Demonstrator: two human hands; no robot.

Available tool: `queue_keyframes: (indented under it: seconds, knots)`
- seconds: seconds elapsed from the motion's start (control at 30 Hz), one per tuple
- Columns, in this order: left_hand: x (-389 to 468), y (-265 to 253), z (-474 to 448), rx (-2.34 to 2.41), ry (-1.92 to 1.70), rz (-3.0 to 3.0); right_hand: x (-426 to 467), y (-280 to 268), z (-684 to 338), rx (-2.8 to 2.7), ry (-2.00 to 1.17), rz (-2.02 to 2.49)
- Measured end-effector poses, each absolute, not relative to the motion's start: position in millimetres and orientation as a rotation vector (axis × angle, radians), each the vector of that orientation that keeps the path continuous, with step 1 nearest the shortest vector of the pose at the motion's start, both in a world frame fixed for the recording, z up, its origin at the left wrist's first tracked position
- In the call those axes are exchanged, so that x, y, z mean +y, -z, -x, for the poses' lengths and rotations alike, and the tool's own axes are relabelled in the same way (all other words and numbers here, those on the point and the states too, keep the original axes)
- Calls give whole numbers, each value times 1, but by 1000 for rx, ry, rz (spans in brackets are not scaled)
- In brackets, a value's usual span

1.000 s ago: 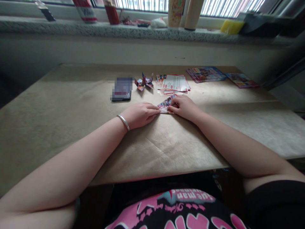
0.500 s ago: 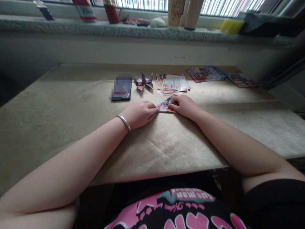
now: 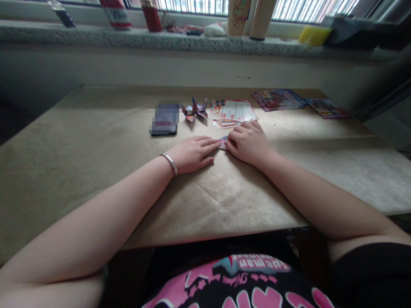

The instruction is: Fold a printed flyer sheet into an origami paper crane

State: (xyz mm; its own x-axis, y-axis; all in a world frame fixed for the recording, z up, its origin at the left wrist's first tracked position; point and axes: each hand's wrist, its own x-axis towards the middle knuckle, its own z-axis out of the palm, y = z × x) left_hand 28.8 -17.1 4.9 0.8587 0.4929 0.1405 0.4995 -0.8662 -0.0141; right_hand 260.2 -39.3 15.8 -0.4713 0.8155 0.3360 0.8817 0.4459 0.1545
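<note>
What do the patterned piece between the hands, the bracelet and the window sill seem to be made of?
Patterned piece: probably paper or thin card, finish unclear; colored print shows, but most is covered.
Bracelet: likely polished metal, from its silvery tone and bright highlights.
Window sill: looks like granite or an imitation, given its dark and pale flecks; whether polished is unclear.

1. My left hand (image 3: 194, 154): silver bracelet (image 3: 170, 164) at wrist; fingers outstretched, tips at the folded paper (image 3: 222, 142).
2. My right hand (image 3: 248, 141): fingers curled over the same piece, hiding most of it.
3. Printed sheets (image 3: 236, 111): loose stack, just beyond my right hand.
4. Folded-paper figures (image 3: 201, 112): between sheets and dark phone (image 3: 165, 119).
5. Glossy printed leaflets (image 3: 279, 99): far right of table (image 3: 96, 171).
</note>
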Motion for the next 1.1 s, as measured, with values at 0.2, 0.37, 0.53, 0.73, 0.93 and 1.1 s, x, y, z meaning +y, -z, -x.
queue_keyframes:
  seconds: [0.2, 0.37, 0.53, 0.73, 0.93, 1.1]
  knots:
    - [-22, -10, -30, -819, 212, 2874, -25, -8, -260, -2463, 169, 1549]
    - [-27, -14, -31, -847, 191, 2803, -14, -5, -272, -2411, -95, 1603]
    - [-30, -15, -33, -883, 176, 2799, -14, -2, -272, -2317, -172, 1629]
    - [-29, -15, -33, -910, 196, 2803, -14, 0, -272, -2295, -176, 1641]
    - [-29, -15, -35, -936, 196, 2804, -12, 1, -272, -2290, -203, 1643]
    - [-32, -15, -38, -975, 155, 2731, -12, 1, -272, -2282, -196, 1657]
